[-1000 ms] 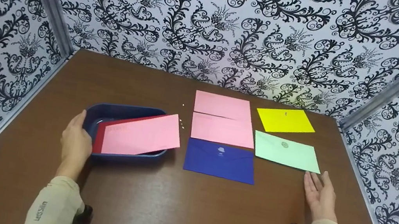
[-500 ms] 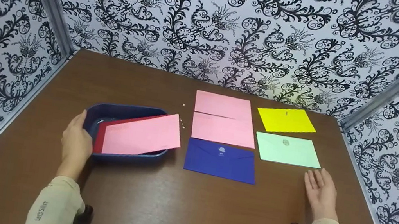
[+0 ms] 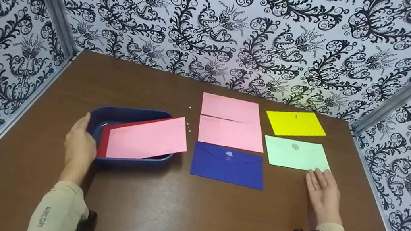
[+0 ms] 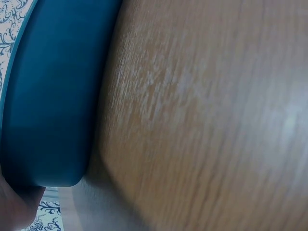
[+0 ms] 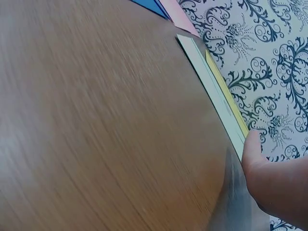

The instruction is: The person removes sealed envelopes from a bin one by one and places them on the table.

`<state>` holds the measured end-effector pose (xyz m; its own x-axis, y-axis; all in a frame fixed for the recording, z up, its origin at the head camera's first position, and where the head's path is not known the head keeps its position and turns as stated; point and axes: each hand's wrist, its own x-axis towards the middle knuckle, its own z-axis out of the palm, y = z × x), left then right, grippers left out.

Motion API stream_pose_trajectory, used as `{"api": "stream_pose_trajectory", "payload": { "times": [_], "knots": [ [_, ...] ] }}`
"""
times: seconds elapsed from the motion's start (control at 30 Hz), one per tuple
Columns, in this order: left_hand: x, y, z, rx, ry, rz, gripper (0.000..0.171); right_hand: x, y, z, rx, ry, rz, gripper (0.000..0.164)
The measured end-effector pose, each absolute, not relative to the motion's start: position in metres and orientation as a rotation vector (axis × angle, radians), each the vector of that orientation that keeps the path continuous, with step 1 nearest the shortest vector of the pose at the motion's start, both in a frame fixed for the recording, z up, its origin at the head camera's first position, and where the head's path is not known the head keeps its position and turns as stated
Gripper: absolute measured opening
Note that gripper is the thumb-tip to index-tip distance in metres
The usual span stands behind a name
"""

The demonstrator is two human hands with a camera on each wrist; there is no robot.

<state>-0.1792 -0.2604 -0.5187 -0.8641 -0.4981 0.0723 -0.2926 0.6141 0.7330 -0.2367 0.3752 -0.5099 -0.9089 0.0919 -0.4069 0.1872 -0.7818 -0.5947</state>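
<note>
A dark blue plastic tray [image 3: 133, 164] stands at the left of the table. My left hand [image 3: 79, 147] holds its left end, fingers against the outer wall; some fingertips are hidden. Inside the tray lie a red envelope [image 3: 103, 142] and, over it, a pink envelope [image 3: 147, 139] that juts past the right rim. My right hand [image 3: 323, 196] is at the near right corner of a mint green envelope [image 3: 293, 155], its fingers extended. In the right wrist view the thumb [image 5: 252, 149] is beside that envelope's edge.
Two pink envelopes [image 3: 231, 109] lie mid-table, above a blue envelope [image 3: 227, 167]. Behind the mint one is a yellow envelope [image 3: 296, 124]. Tiny white bits [image 3: 188, 124] lie right of the tray. Patterned walls [image 3: 218, 31] enclose the back and sides.
The mint envelope has turned from slanted to nearly straight. My right hand left its corner, then moved slightly left and forward to it. The left hand and tray have stayed put.
</note>
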Motion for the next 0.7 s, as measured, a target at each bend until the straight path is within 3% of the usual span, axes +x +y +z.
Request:
{"api": "stream_pose_trajectory", "payload": {
  "times": [0.7],
  "knots": [
    [-0.178,-0.261,-0.519,0.636,-2.55,-1.094,0.058,-0.24,0.3,-0.504,0.426,1.278,-2.69,0.063]
  ]
}}
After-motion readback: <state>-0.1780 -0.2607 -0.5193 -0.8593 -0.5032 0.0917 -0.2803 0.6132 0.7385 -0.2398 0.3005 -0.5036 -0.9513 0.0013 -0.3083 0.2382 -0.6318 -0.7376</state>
